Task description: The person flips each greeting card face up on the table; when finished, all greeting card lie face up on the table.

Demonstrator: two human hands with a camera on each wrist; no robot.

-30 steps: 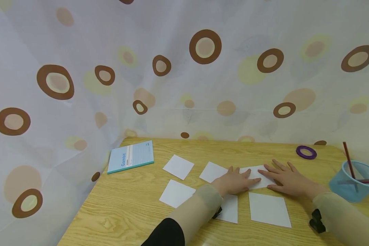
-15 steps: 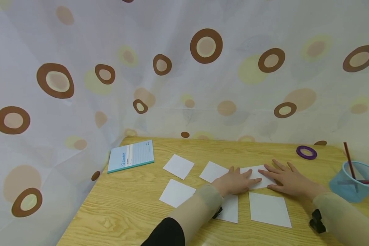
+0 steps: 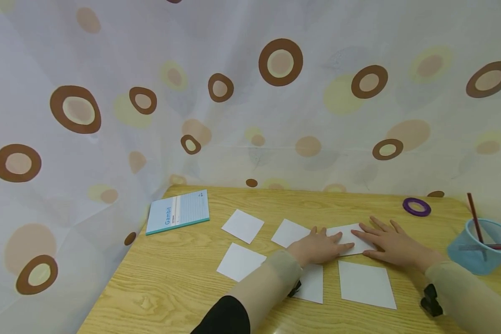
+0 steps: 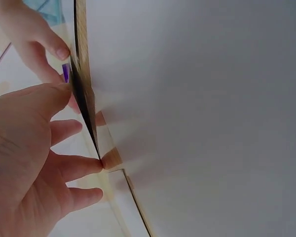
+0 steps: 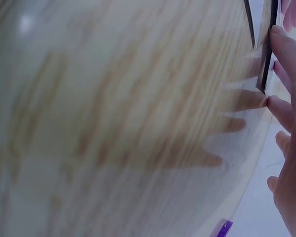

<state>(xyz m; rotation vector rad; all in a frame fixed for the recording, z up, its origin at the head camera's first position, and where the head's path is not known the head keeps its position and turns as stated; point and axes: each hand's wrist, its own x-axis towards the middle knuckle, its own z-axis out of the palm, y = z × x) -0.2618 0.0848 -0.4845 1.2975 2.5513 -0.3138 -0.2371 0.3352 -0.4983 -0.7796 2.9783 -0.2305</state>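
A square of white paper [image 3: 360,246] lies on the wooden table under both hands in the head view. My left hand [image 3: 318,246] rests on its left part, fingers spread. From the right, my right hand [image 3: 394,243] touches it with spread, fairly straight fingers. In the left wrist view the left hand [image 4: 44,163] has its fingertips down at the paper's edge. The right wrist view shows the right hand [image 5: 290,113] likewise, fingertips on the surface. A white sheet [image 3: 290,233] peeks out beside the left hand, and another [image 3: 313,285] is partly hidden by the left forearm.
More white paper squares lie around: one [image 3: 367,284] in front of the right hand, others [image 3: 242,226] to the left. A light blue notebook [image 3: 177,213] sits at the back left. At the right are a purple ring [image 3: 416,207] and a blue cup [image 3: 469,255] with pencils [image 3: 474,218].
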